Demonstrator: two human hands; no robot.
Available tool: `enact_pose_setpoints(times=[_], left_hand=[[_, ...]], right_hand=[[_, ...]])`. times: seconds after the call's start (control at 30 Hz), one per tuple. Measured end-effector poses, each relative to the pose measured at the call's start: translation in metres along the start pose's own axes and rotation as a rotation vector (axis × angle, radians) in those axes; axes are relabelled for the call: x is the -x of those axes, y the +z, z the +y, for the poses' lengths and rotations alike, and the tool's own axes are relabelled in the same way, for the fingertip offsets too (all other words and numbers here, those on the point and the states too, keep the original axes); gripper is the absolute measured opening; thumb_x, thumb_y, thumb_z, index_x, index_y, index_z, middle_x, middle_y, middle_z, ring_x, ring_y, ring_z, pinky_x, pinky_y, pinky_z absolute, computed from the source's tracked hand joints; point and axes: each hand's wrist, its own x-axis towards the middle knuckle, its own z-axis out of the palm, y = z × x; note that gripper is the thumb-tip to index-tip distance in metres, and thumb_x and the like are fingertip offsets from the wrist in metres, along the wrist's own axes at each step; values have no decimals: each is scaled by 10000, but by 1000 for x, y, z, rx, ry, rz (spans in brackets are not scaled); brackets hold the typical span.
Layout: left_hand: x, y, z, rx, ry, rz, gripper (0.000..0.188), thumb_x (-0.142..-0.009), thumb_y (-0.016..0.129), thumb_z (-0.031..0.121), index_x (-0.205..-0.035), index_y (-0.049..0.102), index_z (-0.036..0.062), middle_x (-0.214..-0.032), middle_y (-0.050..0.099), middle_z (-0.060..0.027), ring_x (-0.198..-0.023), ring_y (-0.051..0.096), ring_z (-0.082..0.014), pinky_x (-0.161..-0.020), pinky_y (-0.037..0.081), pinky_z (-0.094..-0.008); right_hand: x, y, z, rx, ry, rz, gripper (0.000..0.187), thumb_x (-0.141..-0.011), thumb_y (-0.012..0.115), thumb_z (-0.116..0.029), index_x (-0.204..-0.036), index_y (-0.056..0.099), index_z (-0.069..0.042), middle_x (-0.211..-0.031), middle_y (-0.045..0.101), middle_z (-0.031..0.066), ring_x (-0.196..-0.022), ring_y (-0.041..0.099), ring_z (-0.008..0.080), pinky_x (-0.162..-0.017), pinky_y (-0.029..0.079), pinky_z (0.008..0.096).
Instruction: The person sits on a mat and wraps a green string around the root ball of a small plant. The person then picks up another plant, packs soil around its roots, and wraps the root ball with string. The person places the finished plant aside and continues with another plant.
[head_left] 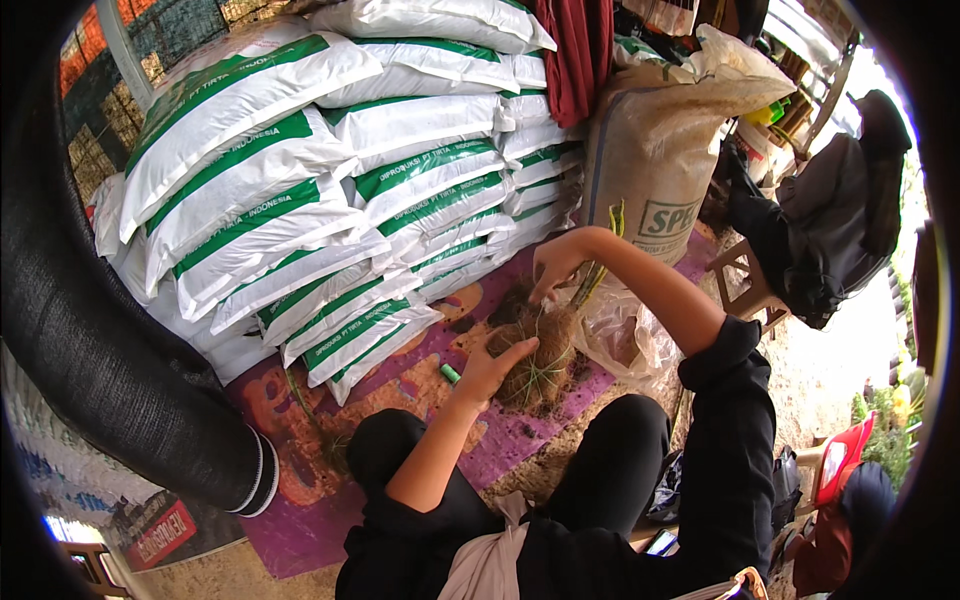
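- Left hand (488, 371) grips the fibre ball (550, 352) at nine o'clock, over the mat (285, 530).
- Right hand (565, 262) bends at twelve; its grip is unclear.
- Wrapping seems underway; next probably needs taut string (536, 378).

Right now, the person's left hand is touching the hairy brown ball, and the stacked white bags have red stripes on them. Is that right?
Not quite: the stripes on the stacked white bags are green, not red, as the head view shows. The person's left hand is indeed touching the hairy brown ball.
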Motion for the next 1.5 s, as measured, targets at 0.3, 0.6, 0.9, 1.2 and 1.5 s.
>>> enact_pose_setpoints(times=[0.3, 0.6, 0.9, 1.2, 1.5], left_hand=[[-15, -12, -4, 5, 6, 173, 417, -751, 675, 267, -1039, 562, -12, -1023, 594, -78, -954, 537, -137, -873, 382, -289], [-30, -13, -1, 205, 193, 318, 367, -793, 637, 227, -1072, 540, 10, -1017, 581, -43, -915, 545, -108, -752, 444, -248], [-37, -8, -7, 228, 382, 431, 396, -813, 612, 227, -1116, 495, -1, -1007, 566, -51, -891, 546, -127, -740, 446, -247], [-39, -22, 7, 523, 391, 428, 433, -839, 561, 244, -1184, 435, 15, -1104, 512, -74, -937, 551, -176, -744, 494, -305], [-31, -19, 12, 536, 385, 399, 464, -849, 526, 346, -1195, 429, 52, -1108, 511, -57, -961, 547, -184, -760, 491, -331]], right_hand=[[78, -17, -43, 237, -102, 747, 262, -710, 631, -218, -650, 557, 26, -629, 573, 158, -591, 552, 290, -568, 415, 364], [75, 29, -45, 60, -148, 1077, 267, -785, 554, -209, -720, 587, 48, -634, 556, 225, -616, 558, 366, -594, 440, 394], [59, 92, -83, -222, -376, 1196, 191, -793, 539, -110, -715, 555, 64, -574, 487, 238, -466, 476, 330, -481, 396, 369], [40, 145, -105, -536, -450, 1121, 247, -849, 493, -121, -688, 517, 64, -488, 422, 136, -438, 329, 152, -434, 341, 325], [29, 176, -114, -1407, -443, 692, 281, -913, 403, -161, -642, 397, -87, -501, 255, -64, -409, 239, 36, -364, 183, 223]])
